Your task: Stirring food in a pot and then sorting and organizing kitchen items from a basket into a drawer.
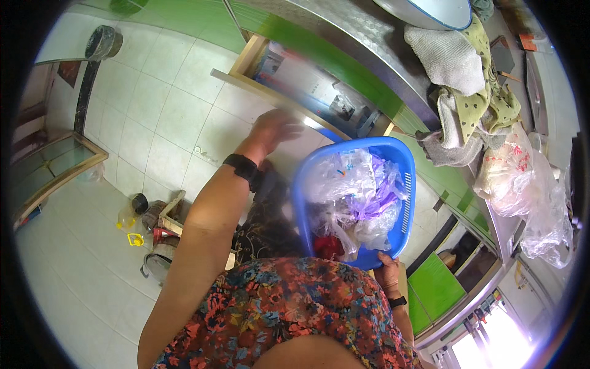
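Observation:
A blue plastic basket [405, 221] leans against my front, filled with crumpled clear and purple plastic bags [368, 193] and something red near its lower side. My right hand [388, 272] grips the basket's lower right rim. My left hand [276, 129], slightly blurred and with a dark band on the wrist, is close to the front of a pulled-out drawer [253, 87], fingers extended and holding nothing visible. Whether the fingertips touch the drawer cannot be told. Inside the drawer lie flat printed packages [304, 74].
A metal countertop [341, 18] above the drawer bears cloths [447, 60], a white basin [428, 11] and plastic bags [511, 175]. On the tiled floor at left stand bottles [126, 217], a lidded pot [159, 263] and a wooden stool [173, 214]. A bin [102, 42] stands farther off.

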The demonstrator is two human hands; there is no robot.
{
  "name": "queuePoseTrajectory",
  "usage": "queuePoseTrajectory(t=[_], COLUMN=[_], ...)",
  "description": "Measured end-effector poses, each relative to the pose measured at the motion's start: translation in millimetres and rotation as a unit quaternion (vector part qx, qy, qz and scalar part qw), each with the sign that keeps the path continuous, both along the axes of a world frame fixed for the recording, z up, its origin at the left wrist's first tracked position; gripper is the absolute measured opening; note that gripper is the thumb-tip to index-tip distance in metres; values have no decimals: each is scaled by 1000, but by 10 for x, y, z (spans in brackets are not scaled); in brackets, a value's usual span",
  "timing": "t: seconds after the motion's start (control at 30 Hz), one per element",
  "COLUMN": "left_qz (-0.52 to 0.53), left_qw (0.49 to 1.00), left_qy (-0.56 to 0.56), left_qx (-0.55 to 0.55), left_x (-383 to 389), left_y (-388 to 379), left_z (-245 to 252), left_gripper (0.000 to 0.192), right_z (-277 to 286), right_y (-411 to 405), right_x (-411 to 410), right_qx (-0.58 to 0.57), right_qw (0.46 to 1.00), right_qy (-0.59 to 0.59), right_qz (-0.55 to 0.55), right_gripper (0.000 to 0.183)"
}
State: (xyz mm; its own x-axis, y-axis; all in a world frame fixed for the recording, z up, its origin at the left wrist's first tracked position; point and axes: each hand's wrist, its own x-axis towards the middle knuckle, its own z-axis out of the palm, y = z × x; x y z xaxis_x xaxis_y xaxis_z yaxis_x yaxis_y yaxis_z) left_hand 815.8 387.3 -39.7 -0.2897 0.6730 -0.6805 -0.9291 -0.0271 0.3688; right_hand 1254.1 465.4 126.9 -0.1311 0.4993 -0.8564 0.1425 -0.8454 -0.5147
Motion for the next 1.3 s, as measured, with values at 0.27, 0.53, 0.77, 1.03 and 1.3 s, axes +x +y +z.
queuePoseTrajectory(t=[0.27, 0.53, 0.77, 1.03, 1.3], left_qz=[-193, -18, -137, 18, 18], left_qw=[811, 992, 924, 991, 993], left_qy=[551, 96, 334, 60, 58], left_qx=[-40, -82, -125, -119, -101], left_x=[92, 285, 435, 588, 604], left_y=[21, -145, -568, -891, -871], left_z=[-775, 138, 190, 10, 99], left_gripper=[20, 17, 14, 12, 5], right_z=[-60, 65, -101, -192, -483], right_y=[4, 84, 163, 317, 401], right_x=[94, -210, -357, -952, -1543], right_qx=[-2, -18, -4, -84, -106], right_qw=[1000, 999, 996, 992, 986], right_qy=[14, 41, 25, 43, 102], right_qz=[-6, 2, 81, 83, 76], right_gripper=[40, 39, 30, 24, 27])
